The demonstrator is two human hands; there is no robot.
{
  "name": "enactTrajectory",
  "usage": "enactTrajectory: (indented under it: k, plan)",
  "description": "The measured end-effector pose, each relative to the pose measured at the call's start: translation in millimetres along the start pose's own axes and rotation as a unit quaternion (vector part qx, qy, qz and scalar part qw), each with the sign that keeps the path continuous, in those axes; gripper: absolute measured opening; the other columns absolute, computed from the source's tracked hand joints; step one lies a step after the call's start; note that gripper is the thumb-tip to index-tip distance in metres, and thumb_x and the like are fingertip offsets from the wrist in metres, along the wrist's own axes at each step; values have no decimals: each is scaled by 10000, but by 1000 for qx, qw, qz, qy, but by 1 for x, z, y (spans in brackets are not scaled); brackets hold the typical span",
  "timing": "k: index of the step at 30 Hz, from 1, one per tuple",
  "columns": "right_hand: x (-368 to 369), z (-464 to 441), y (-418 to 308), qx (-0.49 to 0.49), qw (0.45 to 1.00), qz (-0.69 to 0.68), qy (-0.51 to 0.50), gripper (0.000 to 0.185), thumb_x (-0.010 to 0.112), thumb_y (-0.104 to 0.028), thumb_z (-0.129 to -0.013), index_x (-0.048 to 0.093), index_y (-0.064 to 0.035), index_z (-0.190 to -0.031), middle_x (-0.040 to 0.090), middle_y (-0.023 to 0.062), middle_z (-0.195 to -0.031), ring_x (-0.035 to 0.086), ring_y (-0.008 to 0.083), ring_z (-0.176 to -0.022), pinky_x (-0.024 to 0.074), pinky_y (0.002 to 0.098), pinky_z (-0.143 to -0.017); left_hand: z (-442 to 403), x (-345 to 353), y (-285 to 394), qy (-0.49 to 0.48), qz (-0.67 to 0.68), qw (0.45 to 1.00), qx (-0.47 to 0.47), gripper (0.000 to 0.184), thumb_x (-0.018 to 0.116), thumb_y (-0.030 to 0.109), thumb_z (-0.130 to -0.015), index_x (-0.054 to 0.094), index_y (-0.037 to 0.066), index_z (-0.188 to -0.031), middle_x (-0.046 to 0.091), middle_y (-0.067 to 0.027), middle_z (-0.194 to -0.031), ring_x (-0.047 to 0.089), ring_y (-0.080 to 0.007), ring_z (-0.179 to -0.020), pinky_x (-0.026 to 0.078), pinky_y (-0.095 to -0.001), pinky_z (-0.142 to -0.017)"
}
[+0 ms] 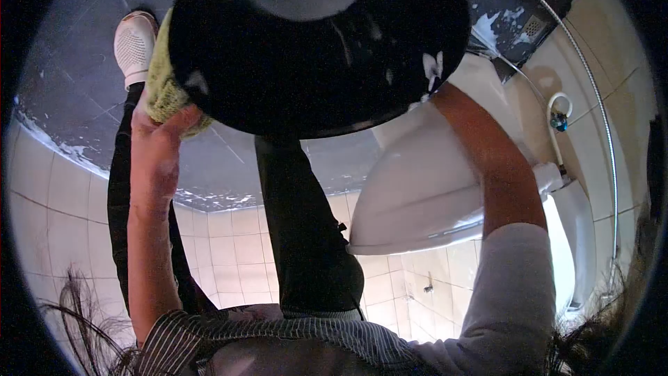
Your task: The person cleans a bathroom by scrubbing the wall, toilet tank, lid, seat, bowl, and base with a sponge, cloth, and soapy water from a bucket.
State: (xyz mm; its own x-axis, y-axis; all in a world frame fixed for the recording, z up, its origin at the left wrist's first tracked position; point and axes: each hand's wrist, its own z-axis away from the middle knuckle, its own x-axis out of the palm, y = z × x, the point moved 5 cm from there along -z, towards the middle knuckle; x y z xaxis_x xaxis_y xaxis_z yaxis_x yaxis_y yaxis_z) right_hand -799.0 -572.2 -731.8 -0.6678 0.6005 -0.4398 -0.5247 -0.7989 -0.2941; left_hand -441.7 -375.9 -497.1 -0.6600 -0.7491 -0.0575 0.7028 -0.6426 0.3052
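Observation:
A large black bucket (313, 83) fills the upper middle of the head view, close to the camera, with bits of white foam on its wall and rim. My left hand (161, 143) is closed on a yellow-green cloth (163, 83), which lies against the bucket's left outer side. On the other side, my right hand (440, 94) meets the bucket's lower right rim and appears to grip it. Its fingers are mostly hidden by the rim and foam.
A white toilet (417, 195) stands beside my right arm. A metal hose (591, 63) curves down the tiled wall, past a small valve (559, 122). Foam lies on the dark floor (76, 49) near a drain (532, 26). My white shoe (134, 45) is at left.

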Motion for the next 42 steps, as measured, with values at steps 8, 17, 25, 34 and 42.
enactTrajectory:
  k: [8, 17, 25, 34, 42]
  plan:
    - [-16, 14, -143, -17, 986, 3, -166, 333, 585, -188, -686, 598, -28, -978, 591, 172, -1007, 557, 328, -900, 436, 423, -807, 3, -39, 15, -2, 49, 999, -18, 484, 631, -2, -739, 473, -15, -1196, 577, -87, -1079, 548, -164, -974, 411, -285, -863]
    - [-82, 125, -64, 92, 902, 25, -421, 317, 585, -224, -691, 624, -17, -928, 608, 165, -981, 573, 309, -849, 444, 423, -763, 16, -38, 29, -21, 30, 999, 3, 471, 629, 13, -734, 483, -23, -1180, 582, -88, -1071, 560, -168, -952, 419, -281, -843]
    - [-153, 261, 160, 193, 912, 153, -328, 280, 503, -261, -764, 649, -46, -868, 627, 154, -927, 598, 298, -864, 464, 398, -757, 21, -47, 34, -34, -23, 999, 12, 489, 630, 31, -741, 469, -19, -1200, 566, -92, -1087, 538, -172, -971, 394, -287, -868]
    - [-184, 212, -135, -79, 995, -56, -25, 234, 579, -153, -659, 623, -25, -851, 608, 186, -754, 597, 307, -729, 468, 420, -662, 26, -39, 22, -52, -37, 997, 32, 467, 648, 103, -757, 480, 4, -1181, 565, -56, -1078, 535, -174, -973, 389, -294, -867]
    - [-219, 279, -182, 177, 948, 254, 66, 178, 493, -188, -753, 622, -82, -813, 569, 122, -907, 528, 239, -863, 385, 463, -768, 39, -49, 37, -39, 39, 998, 22, 430, 618, 21, -745, 504, 1, -1159, 585, -54, -1035, 557, -148, -916, 431, -274, -794]
